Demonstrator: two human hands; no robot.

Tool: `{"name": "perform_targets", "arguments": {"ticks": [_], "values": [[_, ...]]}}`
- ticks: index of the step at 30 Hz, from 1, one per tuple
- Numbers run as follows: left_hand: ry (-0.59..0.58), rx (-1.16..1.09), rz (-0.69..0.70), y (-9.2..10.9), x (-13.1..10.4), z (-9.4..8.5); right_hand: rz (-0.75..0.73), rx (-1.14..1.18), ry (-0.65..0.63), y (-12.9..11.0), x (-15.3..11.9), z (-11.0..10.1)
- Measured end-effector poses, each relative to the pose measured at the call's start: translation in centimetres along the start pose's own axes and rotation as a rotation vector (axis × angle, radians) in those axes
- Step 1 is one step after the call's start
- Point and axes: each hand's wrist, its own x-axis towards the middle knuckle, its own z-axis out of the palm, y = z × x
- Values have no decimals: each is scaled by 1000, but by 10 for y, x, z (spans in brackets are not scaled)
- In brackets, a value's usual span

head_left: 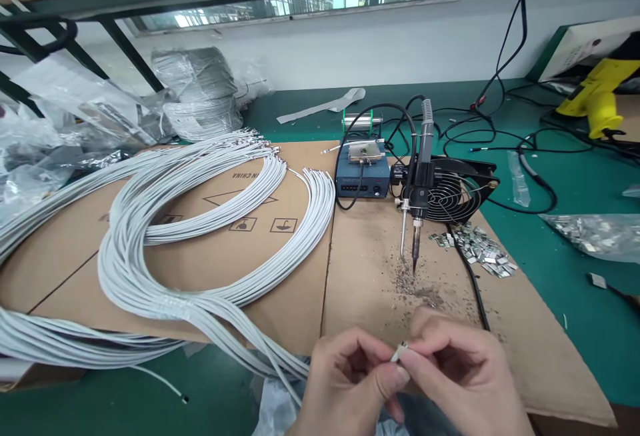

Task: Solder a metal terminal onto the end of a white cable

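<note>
My left hand point(355, 383) and my right hand point(455, 373) meet at the bottom centre, thumbs and fingertips pinched together. Between them is a small whitish piece point(399, 354) with a dark, shiny tip; fingers cover most of it, so I cannot tell whether it is a cable end or a loose connector. A white cable bundle point(245, 319) runs down behind my left hand. Just beyond the fingers, a soldering iron point(416, 239) hangs tip down in an automatic-feed holder. Small metal connector shells point(483, 249) lie piled right of it.
Coiled white cables point(125, 249) cover the cardboard point(280, 316) on the left. A blue soldering station point(363, 179), a solder spool point(357, 121) and a black fan point(455, 189) stand behind. Further right are a bag of metal parts point(600, 233) and a yellow tool point(595, 96). A shelf edge crosses overhead.
</note>
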Motion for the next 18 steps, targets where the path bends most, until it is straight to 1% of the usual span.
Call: {"name": "perform_targets", "arguments": {"ticks": [2, 4, 6, 7, 10, 12, 13, 15, 18], "values": [[-10, -59, -23, 0, 0, 1, 14, 53, 67, 1, -2, 5], [20, -66, -15, -1, 0, 1, 65, 89, 98, 2, -4, 6], [57, -20, 16, 0, 0, 0, 148, 64, 35, 2, -4, 3], [63, 15, 33, 0, 0, -2, 185, 29, -27, 1, -3, 0], [37, 126, 79, 0, -1, -5, 252, -99, -209, -2, 2, -13], [20, 167, 97, -1, -1, -7, 281, -144, -284, -5, 5, -20], [21, 170, 98, -1, -1, -6, 296, -139, -296, -7, 6, -21], [30, 138, 77, -1, -1, -5, 296, -83, -265, -8, 7, -19], [30, 34, 21, -2, 0, -3, 218, 40, -89, -5, 3, -9]]}}
